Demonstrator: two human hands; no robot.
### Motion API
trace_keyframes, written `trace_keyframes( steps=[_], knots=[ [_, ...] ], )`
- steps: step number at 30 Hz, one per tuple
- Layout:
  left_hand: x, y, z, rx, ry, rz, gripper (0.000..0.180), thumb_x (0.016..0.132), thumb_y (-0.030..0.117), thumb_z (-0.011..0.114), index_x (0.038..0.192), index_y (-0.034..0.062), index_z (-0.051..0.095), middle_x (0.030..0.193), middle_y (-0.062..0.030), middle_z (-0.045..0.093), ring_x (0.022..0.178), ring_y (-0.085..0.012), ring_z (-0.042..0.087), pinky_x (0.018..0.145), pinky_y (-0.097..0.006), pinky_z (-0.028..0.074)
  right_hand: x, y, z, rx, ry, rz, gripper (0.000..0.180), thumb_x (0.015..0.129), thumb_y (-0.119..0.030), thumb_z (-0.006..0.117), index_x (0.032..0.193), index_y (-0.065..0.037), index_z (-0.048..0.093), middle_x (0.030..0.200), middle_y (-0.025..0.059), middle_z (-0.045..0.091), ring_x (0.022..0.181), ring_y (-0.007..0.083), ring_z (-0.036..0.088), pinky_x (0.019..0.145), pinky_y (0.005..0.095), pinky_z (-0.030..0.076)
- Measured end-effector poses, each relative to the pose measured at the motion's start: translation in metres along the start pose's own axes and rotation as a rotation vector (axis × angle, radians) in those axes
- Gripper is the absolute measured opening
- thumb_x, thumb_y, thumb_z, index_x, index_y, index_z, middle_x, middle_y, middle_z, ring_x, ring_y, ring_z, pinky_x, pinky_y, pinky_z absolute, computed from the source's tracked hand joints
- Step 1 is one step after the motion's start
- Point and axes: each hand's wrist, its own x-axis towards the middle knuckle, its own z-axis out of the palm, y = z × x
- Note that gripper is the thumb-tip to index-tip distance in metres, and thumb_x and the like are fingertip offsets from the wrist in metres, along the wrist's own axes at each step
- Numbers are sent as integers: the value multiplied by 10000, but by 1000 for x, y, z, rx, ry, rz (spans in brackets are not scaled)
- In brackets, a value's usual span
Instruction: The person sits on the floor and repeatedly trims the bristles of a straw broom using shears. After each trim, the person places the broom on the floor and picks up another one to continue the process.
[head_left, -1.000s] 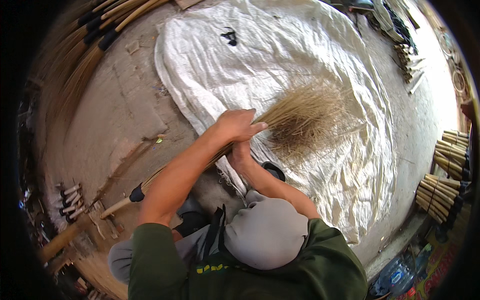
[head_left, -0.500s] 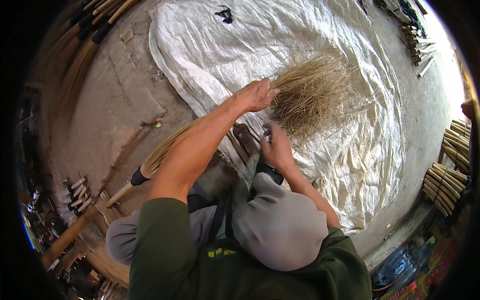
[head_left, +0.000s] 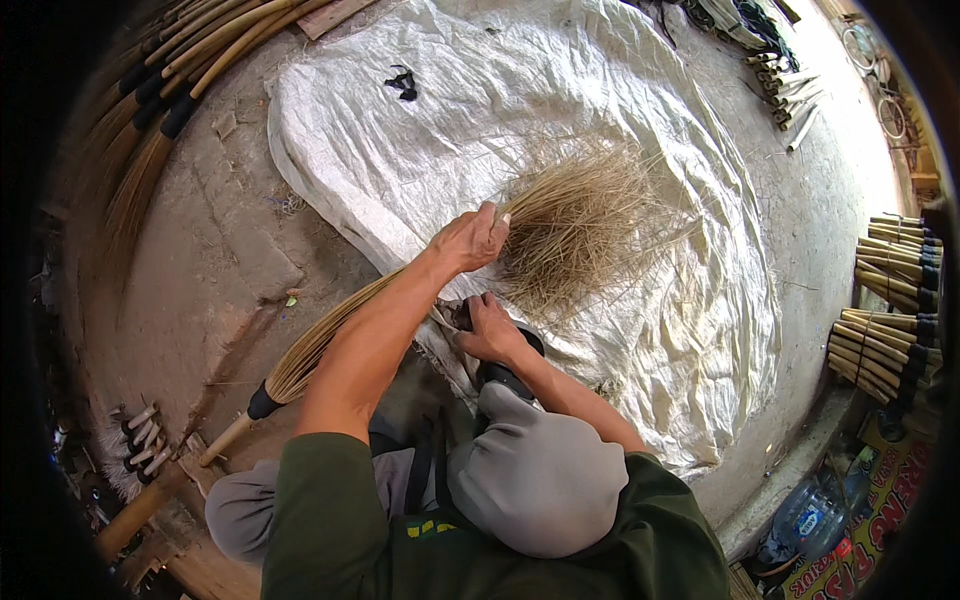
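L hand (head_left: 470, 240) is closed round the bristles of a broom (head_left: 305, 360) nr their far end, fingers curled in tight w/ hardly any gap; the fibres come out past the knuckles & run into a heap of loose straw (head_left: 570, 245) on the white sheet (head_left: 380, 160). Broom lies diagonally, handle end low on the L by a black binding (head_left: 263, 402), bristles fanning up toward the fist. R hand (head_left: 492, 328) is lower & a bit nearer the body, fingers half bent by a small dark object (head_left: 458, 315); can't tell from here if it has a grip on it or only rests there. In the way: the L forearm (head_left: 375, 330), which crosses right over the bristles & hides their mid stretch, plus a grey-clad knee (head_left: 540, 475) just below the R wrist. Elsewhere, a black scrap (head_left: 403, 83) sits on the sheet's far L part; more brooms (head_left: 180, 100) are stacked top L, black bindings & long handles showing. Over on the R, tied bundles of poles (head_left: 880, 345), some pale sticks (head_left: 790, 95) on the floor farther up, & a clear plastic jug (head_left: 815, 520) in the lower R corner.
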Motion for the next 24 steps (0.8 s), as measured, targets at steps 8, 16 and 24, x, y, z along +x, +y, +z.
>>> trace_keyframes(
  steps=[8, 16, 24],
  knots=[
    [6, -16, 0, -54, -6, 47, 463, 1075, 457, 418, 1106, 11, 542, 874, -346, 637, 861, -553, 613, 774, -572, 458, 8, -15, -10, 39, 7, 58, 800, 767, -417, 772, 1309, 47, 410, 1242, 349, 584, 1141, 511, 614, 987, 525, 504],
    [7, -14, -7, -121, -92, 71, 467, 1082, 447, 408, 1100, 12, 578, 904, -318, 639, 881, -495, 620, 807, -534, 479, -76, 46, -60, 901, -263, 310, 680, 801, -317, 858, 1253, -35, 436, 1056, 87, 576, 883, 221, 584, 793, 382, 510],
    [13, -23, 0, -91, -114, 1, 538, 1078, 501, 414, 1206, 19, 617, 1060, -351, 658, 1039, -488, 644, 907, -491, 500, -137, 42, -18, 1033, -263, 188, 703, 931, -359, 669, 1498, -25, 423, 1342, 139, 562, 1173, 259, 535, 1021, 364, 430]
  ],
)
